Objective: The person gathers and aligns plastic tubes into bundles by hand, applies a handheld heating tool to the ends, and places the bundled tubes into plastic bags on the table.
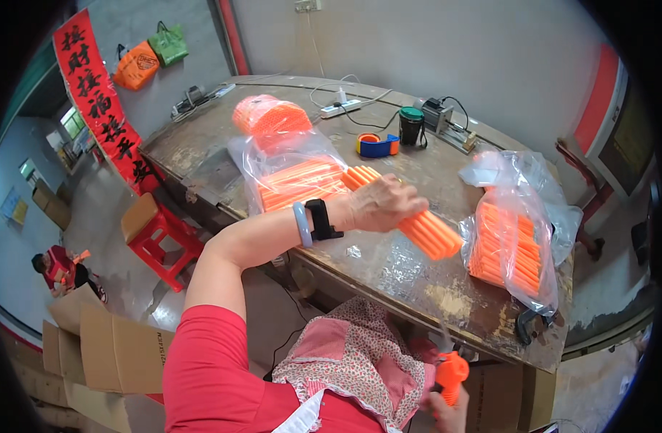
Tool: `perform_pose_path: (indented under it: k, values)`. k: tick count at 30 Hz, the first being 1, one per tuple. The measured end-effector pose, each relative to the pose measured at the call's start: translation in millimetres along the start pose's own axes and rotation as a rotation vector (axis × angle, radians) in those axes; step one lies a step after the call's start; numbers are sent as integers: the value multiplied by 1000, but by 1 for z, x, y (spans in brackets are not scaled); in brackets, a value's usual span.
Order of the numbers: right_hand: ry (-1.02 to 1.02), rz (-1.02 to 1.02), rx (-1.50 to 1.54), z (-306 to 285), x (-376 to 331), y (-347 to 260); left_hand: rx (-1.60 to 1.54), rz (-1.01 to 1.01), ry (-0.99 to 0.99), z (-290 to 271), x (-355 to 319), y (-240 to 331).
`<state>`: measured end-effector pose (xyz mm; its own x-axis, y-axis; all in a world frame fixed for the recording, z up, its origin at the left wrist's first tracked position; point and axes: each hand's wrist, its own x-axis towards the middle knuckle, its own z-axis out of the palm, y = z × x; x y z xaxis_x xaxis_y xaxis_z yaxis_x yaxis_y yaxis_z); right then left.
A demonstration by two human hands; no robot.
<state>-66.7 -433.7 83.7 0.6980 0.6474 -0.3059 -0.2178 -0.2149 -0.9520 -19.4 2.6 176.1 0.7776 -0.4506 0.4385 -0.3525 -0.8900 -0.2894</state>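
Clearly, in the head view, the left hand is wrapped over a bundle of orange tubes, gripping it near its middle above the worn brown surface. The bundle lies tilted across the space between a left plastic bag and a right plastic bag, each with more orange tubes. Low at the right, below the front edge, the right hand is closed around an orange pistol-shaped tool, its upper tip blurred. Farther back stand a blue-and-orange tape dispenser and, just beside it, a dark green-lidded cup.
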Motion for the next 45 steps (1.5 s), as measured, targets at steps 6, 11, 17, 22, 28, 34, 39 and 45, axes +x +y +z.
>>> perform_pose_path:
  k: [6, 11, 17, 22, 28, 34, 39, 45]
  values:
    - [-263, -441, -634, 25, 58, 141, -53, -701, 422, -65, -2, -85]
    - [-233, -56, -920, 56, 79, 60, -326, -958, 795, -114, -105, -192]
    - [-318, -572, -1269, 60, 118, -20, -510, -1205, 744, -98, -179, -227]
    - [-363, -869, -1207, 125, 218, -144, -977, -1276, 733, -91, -206, -181]
    - [-286, -1234, -1067, 269, 369, -207, -1167, -1365, 572, -100, -229, -143]
    - [-283, -1174, -1207, 388, 442, -218, -1339, -1347, 430, -132, -231, -110]
    - [-424, -942, -1513, 397, 489, -198, -1357, -1226, 479, -151, -222, -105]
    - [-419, -1077, -1491, 371, 481, -198, -1302, -1008, 755, -172, -183, -152]
